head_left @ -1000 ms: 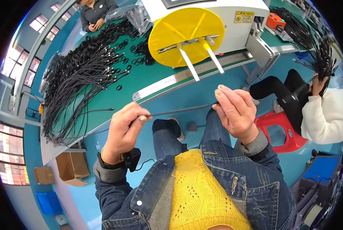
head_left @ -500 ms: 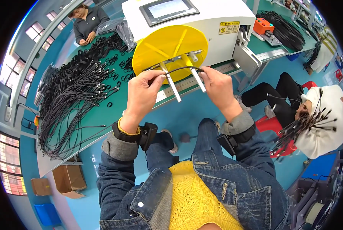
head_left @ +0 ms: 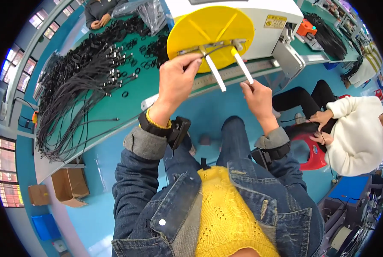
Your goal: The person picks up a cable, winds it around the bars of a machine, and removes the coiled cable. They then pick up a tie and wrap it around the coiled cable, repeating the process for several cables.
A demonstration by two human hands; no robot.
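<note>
My left hand (head_left: 178,79) is closed in a pinch on a thin black cable (head_left: 219,50) at the front of a yellow disc (head_left: 187,32). The cable runs rightward from my fingertips past the upper ends of two white rods. The left rod (head_left: 216,73) and the right rod (head_left: 243,67) stick out from the disc towards me. My right hand (head_left: 260,100) is beside the tip of the right rod, thumb and fingers drawn together. What they hold, if anything, is hidden. The disc sits on the front of a white machine (head_left: 260,40).
A heap of black cables (head_left: 78,98) lies left on the green table (head_left: 110,109). An orange box (head_left: 306,28) stands beyond the machine's metal bracket (head_left: 289,55). At right, a seated person in white (head_left: 356,132) is beside a red stool (head_left: 313,156). Cardboard boxes (head_left: 69,186) stand lower left.
My right hand has left the cable and dropped towards the right rod's tip; my left hand still grips the cable. The view has shifted. The seated person's cable bunch is no longer raised.
</note>
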